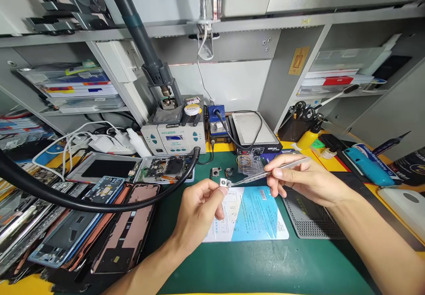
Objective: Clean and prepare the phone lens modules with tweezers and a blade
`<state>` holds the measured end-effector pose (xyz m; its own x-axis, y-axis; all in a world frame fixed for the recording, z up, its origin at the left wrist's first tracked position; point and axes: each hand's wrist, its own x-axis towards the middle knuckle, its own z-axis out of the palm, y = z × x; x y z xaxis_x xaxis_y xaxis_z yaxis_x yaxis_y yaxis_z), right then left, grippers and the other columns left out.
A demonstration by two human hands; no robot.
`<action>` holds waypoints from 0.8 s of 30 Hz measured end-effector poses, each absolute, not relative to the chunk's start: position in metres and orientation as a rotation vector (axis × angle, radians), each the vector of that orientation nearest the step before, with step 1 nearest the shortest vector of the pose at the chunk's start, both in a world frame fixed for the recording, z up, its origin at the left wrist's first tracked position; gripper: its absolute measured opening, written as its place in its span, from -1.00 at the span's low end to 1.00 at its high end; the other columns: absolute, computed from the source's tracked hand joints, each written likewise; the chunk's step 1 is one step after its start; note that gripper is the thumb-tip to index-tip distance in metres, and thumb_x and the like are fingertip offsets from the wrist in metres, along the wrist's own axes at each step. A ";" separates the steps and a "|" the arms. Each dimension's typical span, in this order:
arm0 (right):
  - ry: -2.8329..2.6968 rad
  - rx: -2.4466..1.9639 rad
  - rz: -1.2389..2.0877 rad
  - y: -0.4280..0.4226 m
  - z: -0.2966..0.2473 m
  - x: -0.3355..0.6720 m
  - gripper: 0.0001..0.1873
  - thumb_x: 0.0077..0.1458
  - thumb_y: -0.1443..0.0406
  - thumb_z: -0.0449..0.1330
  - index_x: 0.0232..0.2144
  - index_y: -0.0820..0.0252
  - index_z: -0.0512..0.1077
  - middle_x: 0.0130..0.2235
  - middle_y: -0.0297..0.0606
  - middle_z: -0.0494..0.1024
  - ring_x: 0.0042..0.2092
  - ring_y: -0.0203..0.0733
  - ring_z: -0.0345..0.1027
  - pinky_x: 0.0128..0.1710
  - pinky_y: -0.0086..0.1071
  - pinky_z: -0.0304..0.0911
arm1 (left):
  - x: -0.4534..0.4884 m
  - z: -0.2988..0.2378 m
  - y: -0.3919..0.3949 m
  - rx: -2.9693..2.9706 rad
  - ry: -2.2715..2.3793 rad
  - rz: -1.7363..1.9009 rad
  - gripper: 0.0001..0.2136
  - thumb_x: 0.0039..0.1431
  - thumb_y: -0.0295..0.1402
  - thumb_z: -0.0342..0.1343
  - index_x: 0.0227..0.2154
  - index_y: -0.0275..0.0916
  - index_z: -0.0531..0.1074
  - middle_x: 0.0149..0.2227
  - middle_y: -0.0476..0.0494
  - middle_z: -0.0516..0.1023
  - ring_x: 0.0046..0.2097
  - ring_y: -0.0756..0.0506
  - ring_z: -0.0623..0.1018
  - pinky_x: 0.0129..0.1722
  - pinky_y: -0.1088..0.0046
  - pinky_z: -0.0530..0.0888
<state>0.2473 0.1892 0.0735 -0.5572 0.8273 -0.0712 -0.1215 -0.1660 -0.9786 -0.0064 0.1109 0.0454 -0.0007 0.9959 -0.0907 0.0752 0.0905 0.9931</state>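
My left hand (199, 208) pinches a small square metal camera module (225, 182) between thumb and fingertips, above a blue and white card (252, 217) on the green mat (252, 264). My right hand (303, 176) grips metal tweezers (265, 174) whose tips touch the module. Two more small modules (216, 171) lie on the mat just behind.
Several opened phones and back covers (109, 224) are piled at the left under a black hose (83, 204). A rework station (174, 133), a small blue unit (217, 122) and a heating plate (254, 131) stand at the back. A perforated grey pad (308, 222), blue tool (368, 166) and tool holder (299, 124) lie right.
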 end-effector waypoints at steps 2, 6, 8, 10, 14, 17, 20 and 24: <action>-1.381 -0.832 1.821 0.190 0.073 0.249 -0.84 0.11 0.24 0.43 -0.26 0.20 0.67 -0.41 -0.16 0.69 -0.43 -0.10 0.61 -0.55 -0.41 0.36 | -0.006 0.044 0.112 1.173 1.298 1.103 -0.71 0.20 -0.17 0.16 -0.55 -0.21 0.39 -0.67 0.01 0.44 -0.54 -0.03 0.44 -0.47 0.46 0.34; -1.325 -0.875 1.721 0.194 0.075 0.256 -0.72 -0.03 0.14 0.49 -0.29 0.18 0.66 -0.45 -0.16 0.65 -0.45 -0.07 0.58 -0.58 -0.38 0.31 | -0.006 0.042 0.114 1.162 1.282 1.111 -0.70 0.20 -0.15 0.14 -0.56 -0.20 0.38 -0.69 0.00 0.43 -0.57 -0.03 0.41 -0.48 0.46 0.32; -1.324 -0.909 1.597 0.198 0.076 0.261 -0.65 -0.05 0.06 0.48 -0.29 0.15 0.64 -0.38 -0.16 0.65 -0.45 -0.09 0.56 -0.58 -0.36 0.31 | -0.006 0.041 0.114 1.173 1.266 1.119 -0.69 0.21 -0.16 0.12 -0.57 -0.20 0.35 -0.70 0.00 0.42 -0.58 -0.02 0.39 -0.48 0.47 0.32; -1.330 -0.965 1.424 0.201 0.076 0.265 -0.58 0.04 -0.04 0.39 -0.23 0.16 0.60 -0.33 -0.15 0.64 -0.43 -0.11 0.55 -0.55 -0.34 0.32 | -0.006 0.040 0.113 1.196 1.244 1.140 -0.69 0.22 -0.16 0.11 -0.57 -0.19 0.33 -0.71 0.01 0.40 -0.59 -0.01 0.36 -0.49 0.48 0.29; -1.386 -1.132 0.975 0.208 0.067 0.266 -0.47 0.29 -0.12 0.08 -0.18 0.22 0.49 -0.46 -0.29 0.45 -0.42 -0.16 0.50 -0.51 -0.35 0.32 | -0.003 0.035 0.110 1.238 1.182 1.173 -0.67 0.23 -0.13 0.12 -0.57 -0.18 0.32 -0.72 0.03 0.36 -0.61 0.00 0.31 -0.53 0.49 0.23; -1.525 -1.301 0.674 0.213 0.057 0.261 -0.48 0.38 -0.07 0.01 -0.11 0.26 0.46 -0.41 -0.28 0.48 -0.33 -0.14 0.51 -0.43 -0.33 0.38 | 0.000 0.032 0.108 1.254 1.137 1.184 -0.66 0.22 -0.11 0.12 -0.57 -0.18 0.31 -0.73 0.03 0.33 -0.61 0.00 0.31 -0.53 0.49 0.23; -1.726 -1.476 0.408 0.221 0.051 0.252 -0.67 0.37 0.09 0.16 -0.04 0.23 0.47 -0.10 -0.19 0.57 -0.16 -0.17 0.51 -0.14 -0.19 0.47 | 0.003 0.031 0.105 1.273 1.093 1.187 -0.66 0.22 -0.10 0.12 -0.56 -0.18 0.30 -0.72 0.03 0.33 -0.61 -0.01 0.32 -0.53 0.49 0.24; -1.966 -1.710 0.143 0.242 0.050 0.239 -0.65 0.34 0.17 0.23 0.09 0.21 0.44 0.09 -0.12 0.52 0.01 -0.06 0.49 -0.01 -0.07 0.46 | 0.005 0.032 0.100 1.296 1.043 1.197 -0.67 0.25 -0.10 0.10 -0.54 -0.18 0.30 -0.71 0.05 0.32 -0.60 -0.01 0.32 -0.53 0.49 0.25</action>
<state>0.2390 0.2422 0.0502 -0.0621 0.9471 0.3149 0.8913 0.1946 -0.4095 0.0053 0.0996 0.0325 0.1230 0.9885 0.0879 -0.0483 -0.0825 0.9954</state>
